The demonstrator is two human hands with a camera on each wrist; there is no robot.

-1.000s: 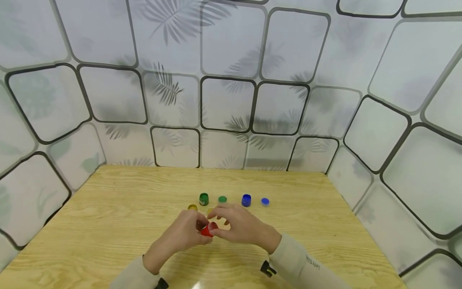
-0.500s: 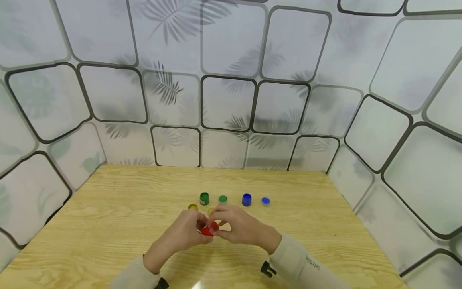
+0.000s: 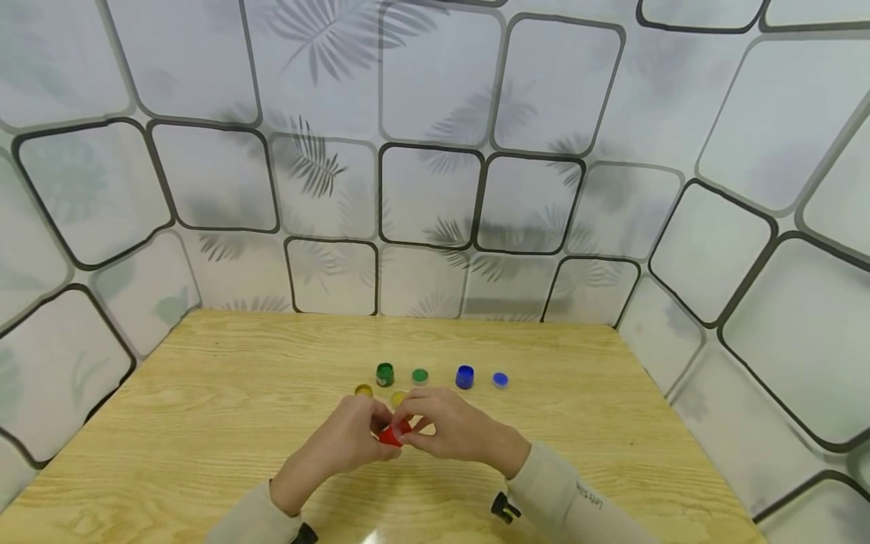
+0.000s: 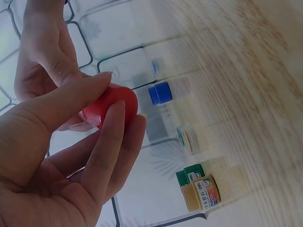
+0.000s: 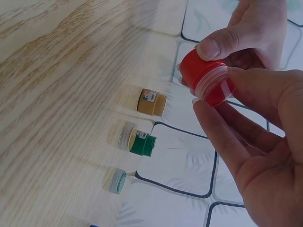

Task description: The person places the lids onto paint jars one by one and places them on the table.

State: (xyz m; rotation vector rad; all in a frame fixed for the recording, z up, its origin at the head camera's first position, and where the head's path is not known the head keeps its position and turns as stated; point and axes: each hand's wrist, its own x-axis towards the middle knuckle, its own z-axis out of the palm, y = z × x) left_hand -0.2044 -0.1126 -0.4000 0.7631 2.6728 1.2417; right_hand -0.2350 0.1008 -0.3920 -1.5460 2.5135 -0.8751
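Note:
My left hand grips a small red paint jar, tilted and held above the table, its mouth end toward my right hand. The thumb and fingertips of that right hand pinch the translucent screw lid at the jar's mouth. In the left wrist view the jar's rounded red base shows between the left thumb and fingers, and the lid is hidden. Just beyond the hands are a yellow jar and its yellow lid.
Farther back on the wooden table stand an uncapped green jar and a blue jar. A green lid and a blue lid lie to the right of their jars. A patterned curtain surrounds the table's back and sides.
The right fingers were raised off the red jar's end a second ago. They have come down round the lid and now pinch it. The left hand has stayed in place.

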